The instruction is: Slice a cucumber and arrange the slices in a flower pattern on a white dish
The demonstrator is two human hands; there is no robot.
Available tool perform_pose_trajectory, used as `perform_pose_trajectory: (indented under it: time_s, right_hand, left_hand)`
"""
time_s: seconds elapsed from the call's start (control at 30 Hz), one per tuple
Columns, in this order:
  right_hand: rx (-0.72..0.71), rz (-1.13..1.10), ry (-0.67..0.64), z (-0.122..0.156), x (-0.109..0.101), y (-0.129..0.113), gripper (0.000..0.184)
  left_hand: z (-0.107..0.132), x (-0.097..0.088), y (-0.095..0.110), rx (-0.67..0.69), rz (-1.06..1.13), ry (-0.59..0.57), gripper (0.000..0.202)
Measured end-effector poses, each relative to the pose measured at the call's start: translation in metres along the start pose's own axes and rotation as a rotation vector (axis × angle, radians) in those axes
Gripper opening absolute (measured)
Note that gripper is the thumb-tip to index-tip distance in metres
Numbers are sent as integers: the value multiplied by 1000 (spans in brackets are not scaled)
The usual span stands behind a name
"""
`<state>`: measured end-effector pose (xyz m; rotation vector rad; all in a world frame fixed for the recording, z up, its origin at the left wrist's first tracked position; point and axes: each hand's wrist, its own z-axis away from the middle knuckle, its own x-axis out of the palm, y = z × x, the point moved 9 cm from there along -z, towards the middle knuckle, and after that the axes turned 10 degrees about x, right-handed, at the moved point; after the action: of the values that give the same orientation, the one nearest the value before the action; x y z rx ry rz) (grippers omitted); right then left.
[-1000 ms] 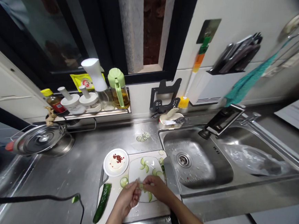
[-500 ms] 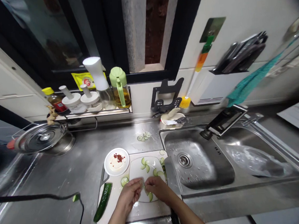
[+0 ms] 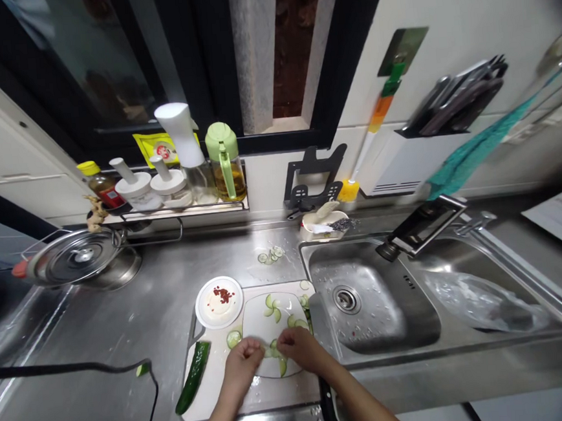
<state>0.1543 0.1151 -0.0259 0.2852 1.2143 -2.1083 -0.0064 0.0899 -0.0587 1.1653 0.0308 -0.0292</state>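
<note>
My left hand [image 3: 244, 364] is pinched over the left part of a white plate [image 3: 254, 308], a pale cucumber slice [image 3: 267, 352] at its fingertips. Close beside it, my right hand [image 3: 302, 349] has its fingers closed on another cucumber slice [image 3: 273, 347], low over the plate. Thin green-edged cucumber pieces [image 3: 270, 307] are fanned out on the far part of the plate. More pieces [image 3: 297, 323] lie at its right side, and one [image 3: 283, 366] near the front. A round cucumber slice [image 3: 233, 339] rests on the cutting board [image 3: 217, 390], left of the plate.
A whole-skinned length of cucumber [image 3: 193, 377] lies on the board's left side. Behind it stands a white bowl [image 3: 219, 303] with red bits. A knife's black handle [image 3: 328, 408] juts from the board's right edge, beside the sink [image 3: 375, 294]. Cucumber slices [image 3: 270, 255] lie on the steel counter.
My hands have drawn slightly apart, the right one shifting right and the left one a little left. Cucumber pieces now show between the fingertips over the plate.
</note>
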Motion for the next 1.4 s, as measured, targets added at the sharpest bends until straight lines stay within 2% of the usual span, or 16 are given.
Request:
perform_pose_trajectory:
  time_s: [0.17, 0.37, 0.9, 1.4]
  right_hand:
    - [-41, 237, 15, 2, -2, -10, 19]
    - [-32, 476, 68, 5, 0, -15, 19]
    - [-71, 648, 125, 7, 5, -19, 19]
    - [-117, 712, 162, 8, 14, -17, 21]
  left_hand:
    - [13, 3, 12, 129, -381, -36, 4]
    - [21, 16, 19, 130, -624, -108, 15]
    - [21, 20, 16, 81, -730, -127, 12]
    - [21, 24, 17, 158, -890, -144, 18]
